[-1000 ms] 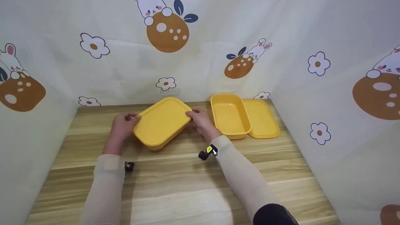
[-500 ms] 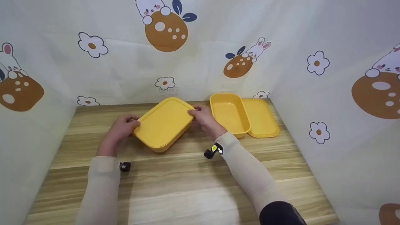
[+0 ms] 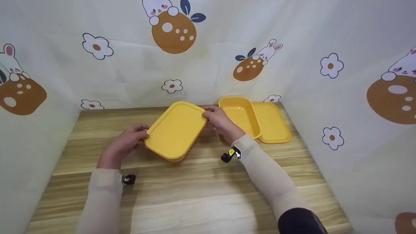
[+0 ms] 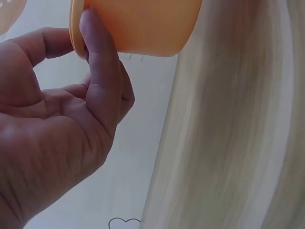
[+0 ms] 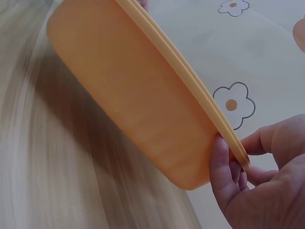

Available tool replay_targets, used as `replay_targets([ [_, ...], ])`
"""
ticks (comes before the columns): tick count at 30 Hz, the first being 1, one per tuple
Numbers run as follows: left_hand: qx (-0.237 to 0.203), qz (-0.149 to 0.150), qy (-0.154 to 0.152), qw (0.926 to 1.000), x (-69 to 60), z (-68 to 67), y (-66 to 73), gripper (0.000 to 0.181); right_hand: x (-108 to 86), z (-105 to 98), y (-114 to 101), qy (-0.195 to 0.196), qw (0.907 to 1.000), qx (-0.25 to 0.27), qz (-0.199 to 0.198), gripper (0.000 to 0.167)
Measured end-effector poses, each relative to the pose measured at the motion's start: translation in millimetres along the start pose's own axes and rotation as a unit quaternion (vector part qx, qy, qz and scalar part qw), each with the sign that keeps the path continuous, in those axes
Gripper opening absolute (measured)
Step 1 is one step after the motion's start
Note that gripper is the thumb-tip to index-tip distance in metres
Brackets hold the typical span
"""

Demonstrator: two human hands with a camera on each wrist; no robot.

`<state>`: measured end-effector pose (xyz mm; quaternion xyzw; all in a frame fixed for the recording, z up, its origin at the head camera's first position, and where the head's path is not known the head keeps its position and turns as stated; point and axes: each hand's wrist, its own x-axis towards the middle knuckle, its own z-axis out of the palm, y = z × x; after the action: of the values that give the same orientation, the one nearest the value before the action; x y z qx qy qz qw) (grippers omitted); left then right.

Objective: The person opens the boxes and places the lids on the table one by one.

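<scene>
A yellow rectangular food container [image 3: 177, 130] with its lid on is held between my two hands, turned at an angle. My left hand [image 3: 128, 141] pinches the rim at its near left end, thumb on the lid and fingers beneath. At the far right corner my right hand [image 3: 222, 122] pinches the rim the same way. The right wrist view shows the long side of the container [image 5: 128, 95] above the wood surface, with a shadow under it. In the left wrist view, fingers [image 4: 102, 67] curl under the rim of the container [image 4: 147, 28].
Behind my right hand stands a second yellow container [image 3: 242, 113], lidless, open side up. A yellow lid [image 3: 274, 123] lies on the wood-grain table [image 3: 182, 198] to its right, touching or just under its side. Patterned fabric walls [image 3: 208, 58] enclose the back and sides.
Both hands have shifted the lidded container slightly right and turned it counter-clockwise, its left end coming nearer. The lidless container and loose lid have stayed put.
</scene>
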<state>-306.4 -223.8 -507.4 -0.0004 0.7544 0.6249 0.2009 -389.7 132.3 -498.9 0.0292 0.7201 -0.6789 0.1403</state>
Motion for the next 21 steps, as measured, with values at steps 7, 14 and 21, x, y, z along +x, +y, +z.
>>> replay_targets([
  [7,-0.025,0.022,-0.032,0.9989,-2.2,11.5,-4.4,0.041,-2.9,-13.9,-3.7,-0.026,0.9996,-0.003,0.006,0.04],
  [14,-0.042,0.023,-0.045,0.9978,-4.1,23.0,-4.7,0.019,-5.6,-26.3,-5.5,-0.058,0.9982,-0.011,-0.006,0.041],
  [21,-0.054,0.029,-0.072,0.9955,-6.4,36.4,-7.9,0.02,-6.9,-36.1,-5.8,-0.067,0.9971,-0.028,-0.023,0.041],
])
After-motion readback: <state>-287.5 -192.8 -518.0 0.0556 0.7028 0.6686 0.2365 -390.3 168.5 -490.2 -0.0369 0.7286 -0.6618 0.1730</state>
